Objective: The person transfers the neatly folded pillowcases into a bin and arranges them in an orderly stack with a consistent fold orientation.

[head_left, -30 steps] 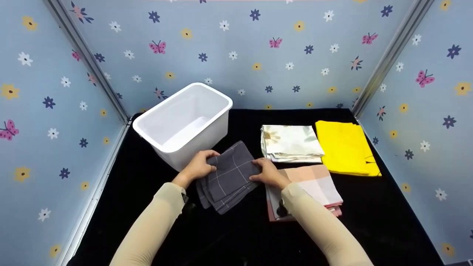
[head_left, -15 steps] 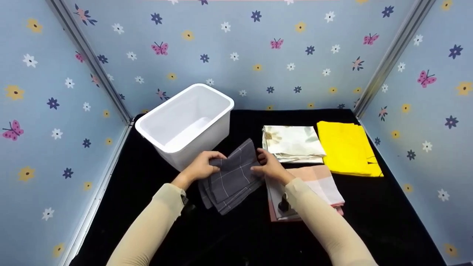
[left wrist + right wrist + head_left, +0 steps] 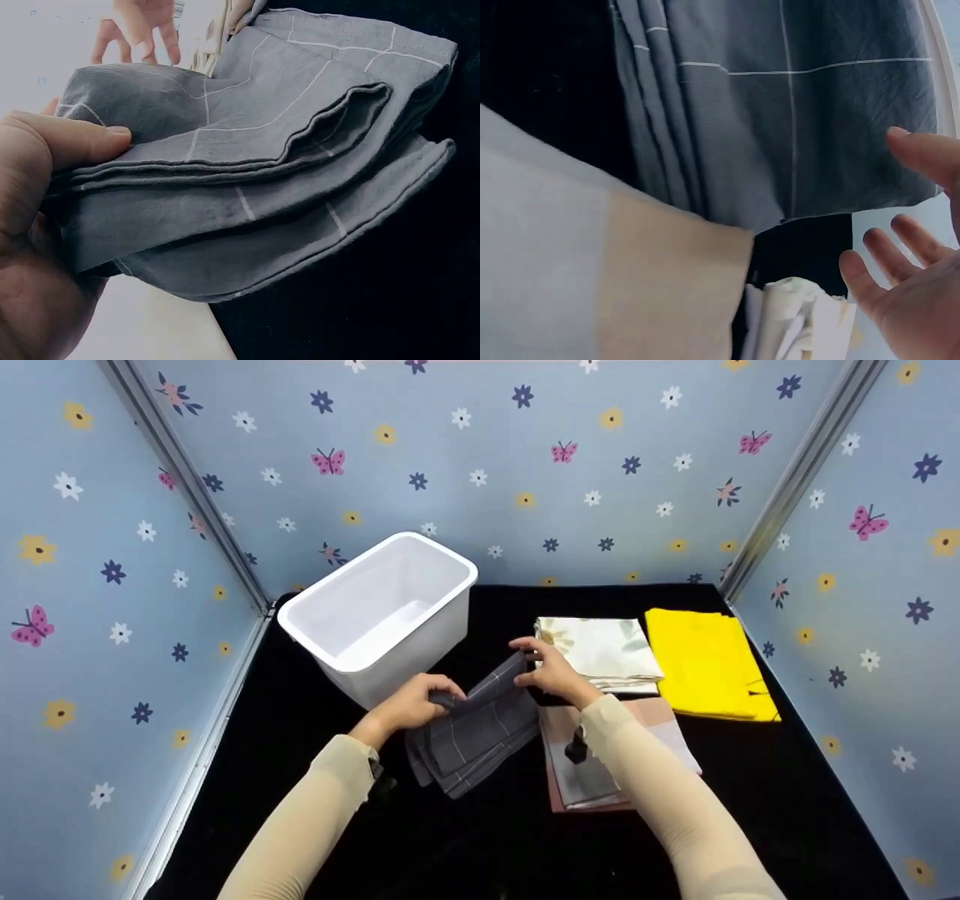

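A folded dark grey cloth (image 3: 476, 735) with thin white check lines lies on the black tabletop, its far edge raised. My left hand (image 3: 416, 701) grips its left edge; in the left wrist view the thumb presses the top layer and the other fingers are mostly hidden below the folds. At the raised far right corner is my right hand (image 3: 555, 671), fingers spread. The right wrist view shows that hand (image 3: 915, 292) with its thumb beside the cloth (image 3: 817, 142) and its fingers apart from the fabric.
A white plastic bin (image 3: 442, 630) stands behind my left hand. To the right lie a folded floral cloth (image 3: 607, 649), a folded yellow cloth (image 3: 701, 660) and a peach, white and grey checked cloth (image 3: 649, 712), partly under my right forearm. Patterned walls (image 3: 480, 450) enclose the table.
My right hand has loosened from the grey cloth's right side and moved slightly up and right. My left hand has lifted its edge, so the far part now tilts up and folds over.
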